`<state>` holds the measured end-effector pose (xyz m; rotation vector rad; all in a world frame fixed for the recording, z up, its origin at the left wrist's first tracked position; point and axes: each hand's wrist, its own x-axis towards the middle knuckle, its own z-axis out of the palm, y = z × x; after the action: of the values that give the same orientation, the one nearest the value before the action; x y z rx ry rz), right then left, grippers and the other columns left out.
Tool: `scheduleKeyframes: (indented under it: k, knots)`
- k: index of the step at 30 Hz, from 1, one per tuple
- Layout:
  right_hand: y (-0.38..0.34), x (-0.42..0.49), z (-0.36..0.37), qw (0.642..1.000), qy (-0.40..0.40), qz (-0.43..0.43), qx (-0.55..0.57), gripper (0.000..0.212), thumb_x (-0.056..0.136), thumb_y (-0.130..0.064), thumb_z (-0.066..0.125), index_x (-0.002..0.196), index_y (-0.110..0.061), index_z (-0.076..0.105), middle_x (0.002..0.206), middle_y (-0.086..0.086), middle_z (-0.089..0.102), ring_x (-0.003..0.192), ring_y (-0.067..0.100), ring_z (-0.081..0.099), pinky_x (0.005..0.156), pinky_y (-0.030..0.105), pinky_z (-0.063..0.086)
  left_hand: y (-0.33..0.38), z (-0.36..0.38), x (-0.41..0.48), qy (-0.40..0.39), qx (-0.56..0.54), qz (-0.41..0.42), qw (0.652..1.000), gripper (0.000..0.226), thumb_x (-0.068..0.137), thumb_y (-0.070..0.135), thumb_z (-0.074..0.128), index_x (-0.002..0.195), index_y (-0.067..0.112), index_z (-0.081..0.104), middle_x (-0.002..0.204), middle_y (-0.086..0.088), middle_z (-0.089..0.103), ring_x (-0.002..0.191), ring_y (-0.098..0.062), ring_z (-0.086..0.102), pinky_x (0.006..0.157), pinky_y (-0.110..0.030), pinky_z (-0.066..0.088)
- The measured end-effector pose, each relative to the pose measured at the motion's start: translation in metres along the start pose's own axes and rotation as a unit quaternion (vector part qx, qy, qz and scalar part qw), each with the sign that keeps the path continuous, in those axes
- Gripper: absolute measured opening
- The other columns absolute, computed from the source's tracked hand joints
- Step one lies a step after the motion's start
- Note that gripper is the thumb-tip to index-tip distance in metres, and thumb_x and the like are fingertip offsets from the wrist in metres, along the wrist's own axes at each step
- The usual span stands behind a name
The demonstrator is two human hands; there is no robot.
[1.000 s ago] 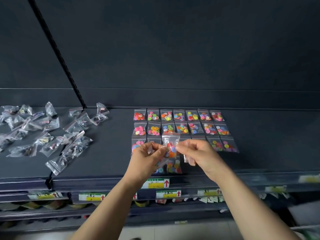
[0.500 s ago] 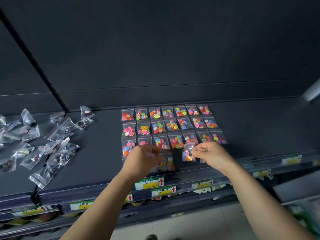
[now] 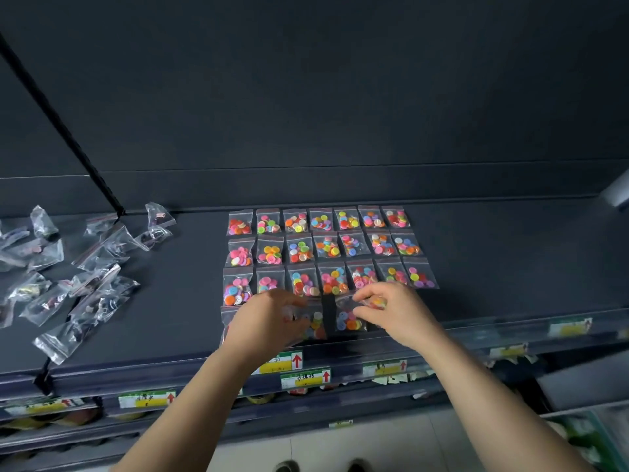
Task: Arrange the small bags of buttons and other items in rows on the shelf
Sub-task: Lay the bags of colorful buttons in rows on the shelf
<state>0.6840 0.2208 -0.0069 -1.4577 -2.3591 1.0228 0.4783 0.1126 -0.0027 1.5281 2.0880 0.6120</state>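
Note:
Clear small bags of colourful buttons [image 3: 326,247] lie in three full rows on the dark shelf [image 3: 510,267]. A fourth, front row is started at the left. My left hand [image 3: 269,321] is curled over a button bag [image 3: 315,327] in that front row and grips it at its left side. To its right, my right hand [image 3: 394,311] pinches another button bag [image 3: 377,303] just above the shelf, beside a bag [image 3: 349,321] lying flat in the front row. A narrow gap of bare shelf separates the two front bags.
A loose pile of clear bags with darker items [image 3: 78,284] is scattered on the shelf's left part. A black slanted rod [image 3: 68,131] meets the shelf behind the pile. Price labels [image 3: 286,362] line the shelf's front edge, with lower shelves beneath.
Both hands came down from holding bags up in front of the grid to the front row on the shelf. A bag now lies flat by my right hand. The camera shifted right.

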Motion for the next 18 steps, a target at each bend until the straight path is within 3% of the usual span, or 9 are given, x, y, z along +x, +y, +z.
scheduleKeyframes:
  k: [3,9,11,15,18]
  knots:
    - [0.001,0.001,0.004,0.999,-0.040,-0.030,-0.016,0.031,0.084,-0.034,0.071,0.114,-0.028,0.069,0.115,-0.013,0.067,0.104,0.005,0.061,0.089,0.024,0.047,0.003,0.000,-0.003,0.011,-0.006,-0.019,1.000,0.029,0.083,0.036,0.070,0.111,0.029,0.069,0.108,0.007,0.071,0.084,-0.012,0.067,0.073,-0.031,0.057]
    - [0.003,0.002,0.008,0.994,-0.074,-0.066,-0.041,0.032,0.088,-0.035,0.065,0.120,-0.032,0.066,0.082,-0.027,0.050,0.080,-0.004,0.052,0.068,0.017,0.039,0.007,0.003,-0.010,0.022,-0.005,-0.046,0.999,0.026,0.084,0.039,0.068,0.109,0.029,0.070,0.098,0.005,0.073,0.076,-0.013,0.069,0.067,-0.034,0.058]
    - [0.001,0.002,0.009,0.993,-0.080,-0.071,-0.042,0.034,0.088,-0.035,0.066,0.121,-0.031,0.065,0.086,-0.026,0.053,0.079,-0.005,0.052,0.067,0.016,0.039,0.008,0.004,-0.010,0.025,-0.005,-0.056,0.998,0.026,0.084,0.038,0.068,0.108,0.029,0.070,0.094,0.003,0.074,0.075,-0.013,0.068,0.066,-0.034,0.058]
    - [0.003,0.002,0.011,0.995,-0.063,-0.068,-0.032,0.037,0.086,-0.039,0.067,0.122,-0.030,0.065,0.115,-0.011,0.066,0.103,0.007,0.061,0.085,0.023,0.047,0.010,0.004,-0.011,0.023,-0.014,-0.064,0.998,0.028,0.084,0.038,0.068,0.111,0.028,0.070,0.102,0.004,0.073,0.079,-0.012,0.068,0.068,-0.031,0.058]
    - [0.005,0.002,0.013,0.995,-0.062,-0.059,-0.041,0.038,0.085,-0.040,0.068,0.121,-0.028,0.066,0.115,-0.009,0.068,0.101,0.008,0.062,0.083,0.023,0.048,0.012,0.003,-0.011,0.019,-0.043,-0.072,0.996,0.030,0.083,0.035,0.070,0.112,0.025,0.069,0.105,0.005,0.071,0.078,-0.009,0.065,0.063,-0.021,0.054]
